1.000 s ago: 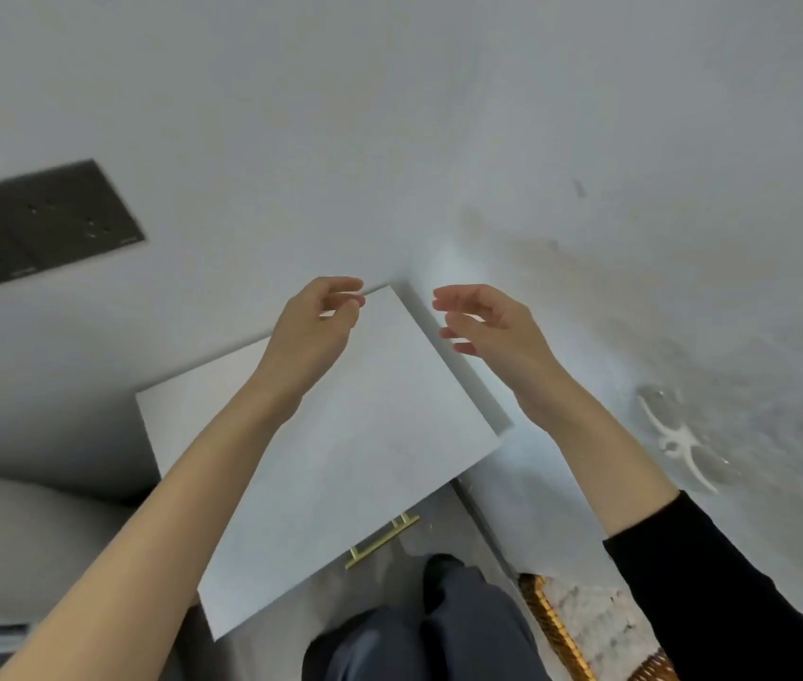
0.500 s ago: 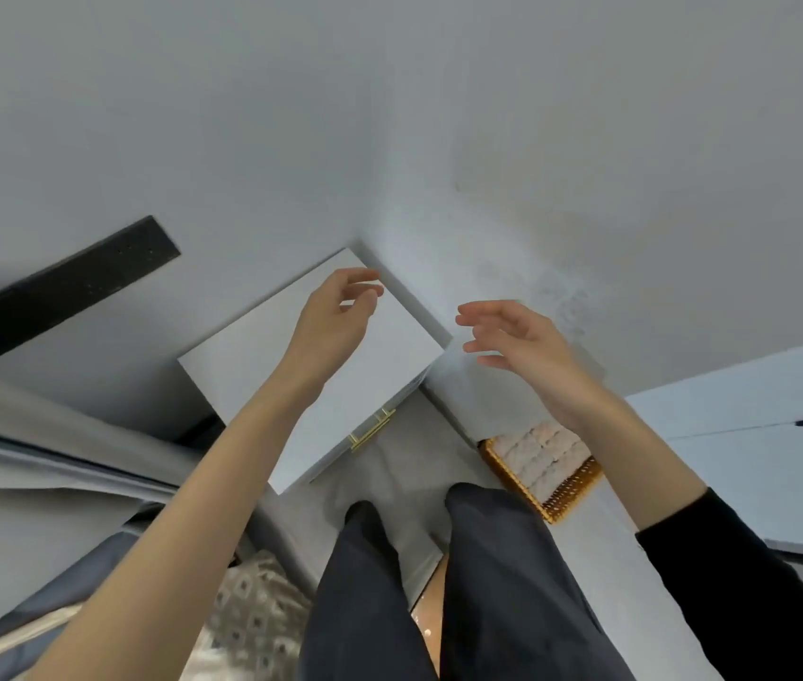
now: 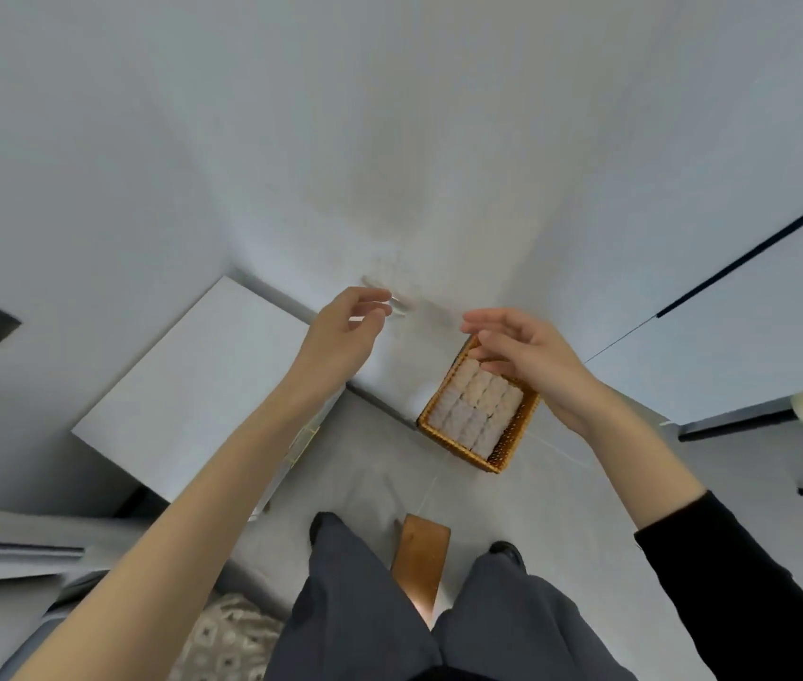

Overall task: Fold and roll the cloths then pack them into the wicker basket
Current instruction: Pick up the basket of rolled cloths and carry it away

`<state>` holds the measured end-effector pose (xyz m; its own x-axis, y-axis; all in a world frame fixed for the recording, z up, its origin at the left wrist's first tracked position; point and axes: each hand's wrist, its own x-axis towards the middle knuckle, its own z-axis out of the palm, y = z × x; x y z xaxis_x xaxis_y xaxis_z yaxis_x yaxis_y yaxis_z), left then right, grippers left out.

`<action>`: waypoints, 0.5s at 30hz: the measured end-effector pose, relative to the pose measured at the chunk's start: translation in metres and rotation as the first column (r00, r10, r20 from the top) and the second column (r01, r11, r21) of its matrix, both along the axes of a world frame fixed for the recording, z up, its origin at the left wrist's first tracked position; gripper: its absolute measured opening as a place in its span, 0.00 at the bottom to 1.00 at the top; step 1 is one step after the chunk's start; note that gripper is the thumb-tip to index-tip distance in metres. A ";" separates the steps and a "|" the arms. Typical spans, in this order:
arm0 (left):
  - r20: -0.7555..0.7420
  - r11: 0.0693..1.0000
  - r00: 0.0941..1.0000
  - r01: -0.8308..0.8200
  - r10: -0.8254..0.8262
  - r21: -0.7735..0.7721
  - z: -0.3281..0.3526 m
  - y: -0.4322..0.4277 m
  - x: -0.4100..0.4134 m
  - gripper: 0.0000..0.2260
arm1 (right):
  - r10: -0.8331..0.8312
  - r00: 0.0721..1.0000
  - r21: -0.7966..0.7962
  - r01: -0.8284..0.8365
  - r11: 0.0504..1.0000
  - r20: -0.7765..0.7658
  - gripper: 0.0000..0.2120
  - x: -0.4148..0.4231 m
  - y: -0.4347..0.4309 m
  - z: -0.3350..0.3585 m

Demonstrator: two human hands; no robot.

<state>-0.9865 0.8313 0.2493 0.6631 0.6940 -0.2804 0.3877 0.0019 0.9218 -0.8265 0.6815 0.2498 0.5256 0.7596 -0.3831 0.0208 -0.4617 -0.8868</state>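
Both hands up in front of me, nothing in either. Left hand (image 3: 344, 332) fingers loosely curled, right hand (image 3: 534, 357) fingers relaxed and slightly apart. The wicker basket (image 3: 508, 448) sits on the floor (image 3: 566, 513) by the wall, under my right hand, packed full of rolled cloths (image 3: 477, 403).

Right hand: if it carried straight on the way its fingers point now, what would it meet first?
Most likely the left hand: the right hand points its fingers across at it, with only a gap between. The wicker basket lies below that line. Depth is unclear, so the hands might pass each other.
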 end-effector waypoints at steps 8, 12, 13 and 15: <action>-0.005 0.994 0.998 0.065 -0.065 0.087 0.008 -0.108 0.122 0.10 | -0.085 0.996 0.030 0.085 0.996 0.011 0.12 0.106 -0.126 0.000; 0.032 0.995 0.999 0.024 -0.027 0.094 0.020 -0.159 0.174 0.10 | -0.105 0.994 0.041 0.104 0.994 0.032 0.11 0.156 -0.176 0.011; 0.037 0.996 0.999 0.016 -0.020 0.093 0.023 -0.166 0.184 0.11 | -0.115 0.993 0.042 0.114 0.993 0.032 0.11 0.164 -0.183 0.014; 0.043 0.996 0.999 -0.003 -0.001 0.092 0.030 -0.181 0.205 0.11 | -0.136 0.990 0.039 0.135 0.990 0.033 0.11 0.184 -0.200 0.020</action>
